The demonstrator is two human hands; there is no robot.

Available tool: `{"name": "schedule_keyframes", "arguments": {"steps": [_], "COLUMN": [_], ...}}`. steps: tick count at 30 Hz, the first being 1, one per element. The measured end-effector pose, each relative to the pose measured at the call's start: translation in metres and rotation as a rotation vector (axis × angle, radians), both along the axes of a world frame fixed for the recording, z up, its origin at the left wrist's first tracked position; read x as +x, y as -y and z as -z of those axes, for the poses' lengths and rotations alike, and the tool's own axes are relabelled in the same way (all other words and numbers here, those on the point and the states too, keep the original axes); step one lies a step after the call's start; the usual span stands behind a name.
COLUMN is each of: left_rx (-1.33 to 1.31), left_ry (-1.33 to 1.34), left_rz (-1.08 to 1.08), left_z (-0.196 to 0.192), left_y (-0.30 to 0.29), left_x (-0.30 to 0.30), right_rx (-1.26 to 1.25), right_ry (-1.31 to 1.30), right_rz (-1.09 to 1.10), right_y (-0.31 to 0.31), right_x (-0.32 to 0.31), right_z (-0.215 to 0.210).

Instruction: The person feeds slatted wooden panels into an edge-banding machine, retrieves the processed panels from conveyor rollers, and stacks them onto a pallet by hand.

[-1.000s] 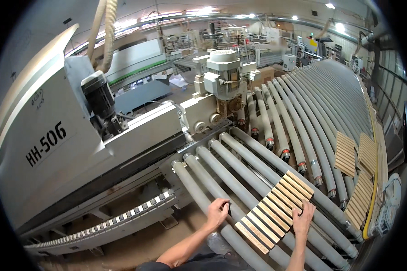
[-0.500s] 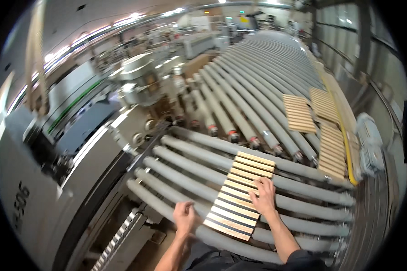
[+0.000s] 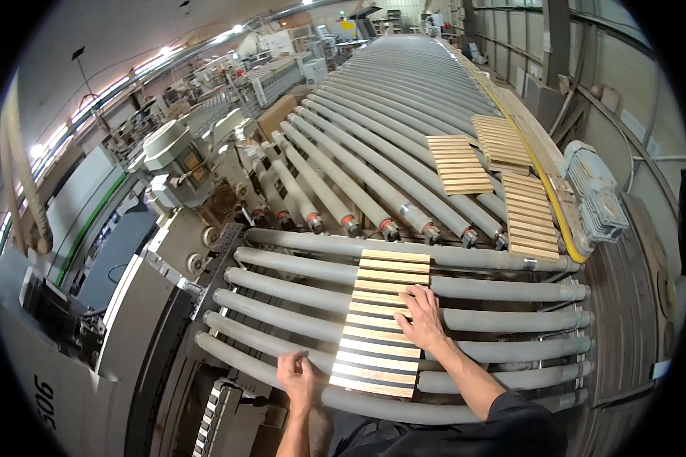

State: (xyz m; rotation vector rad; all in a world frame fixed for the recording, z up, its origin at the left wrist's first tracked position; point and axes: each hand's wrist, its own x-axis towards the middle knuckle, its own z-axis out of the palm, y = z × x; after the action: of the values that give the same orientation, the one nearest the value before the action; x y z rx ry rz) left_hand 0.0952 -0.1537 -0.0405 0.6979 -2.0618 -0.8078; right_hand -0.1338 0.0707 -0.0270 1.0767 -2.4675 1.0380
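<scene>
A slatted wood panel, light strips with dark gaps between them, lies flat across several grey rollers in front of me. My right hand rests on the panel's right side, open, with thumb and fingers apart. To the left of the panel's near end, my left hand is over the nearest rollers. Its fingers are curled in closed, and no object shows in them. A small gap separates that hand from the panel.
Beyond, a long roller conveyor runs away from me. More slatted panels lie on its right side, near a yellow edge strip and a grey motor. A large grey machine stands at left.
My view has turned to the right, so the whole scene sits further left. The right hand stays on the panel; the left hand remains curled, now slightly further from the panel's edge.
</scene>
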Motion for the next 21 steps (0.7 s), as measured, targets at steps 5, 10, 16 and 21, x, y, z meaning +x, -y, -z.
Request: {"name": "schedule_keyframes", "arguments": {"steps": [5, 10, 16, 21], "left_rx": [0.046, 0.004, 0.001, 0.006], "left_ry": [0.017, 0.02, 0.03, 0.013], "left_rz": [-0.022, -0.012, -0.016, -0.008], "left_z": [-0.004, 0.008, 0.0, 0.0], "left_y": [-0.003, 0.004, 0.0, 0.0], "left_x": [0.001, 0.0, -0.002, -0.003], "right_rx": [-0.012, -0.02, -0.007, 0.004], "right_ry": [-0.002, -0.007, 0.011, 0.014], "right_rz": [-0.013, -0.016, -0.008, 0.002], "right_y": [0.001, 0.0, 0.0, 0.0], "right_x": [0.0, -0.001, -0.002, -0.003], "right_z": [-0.002, -0.002, -0.002, 0.0]}}
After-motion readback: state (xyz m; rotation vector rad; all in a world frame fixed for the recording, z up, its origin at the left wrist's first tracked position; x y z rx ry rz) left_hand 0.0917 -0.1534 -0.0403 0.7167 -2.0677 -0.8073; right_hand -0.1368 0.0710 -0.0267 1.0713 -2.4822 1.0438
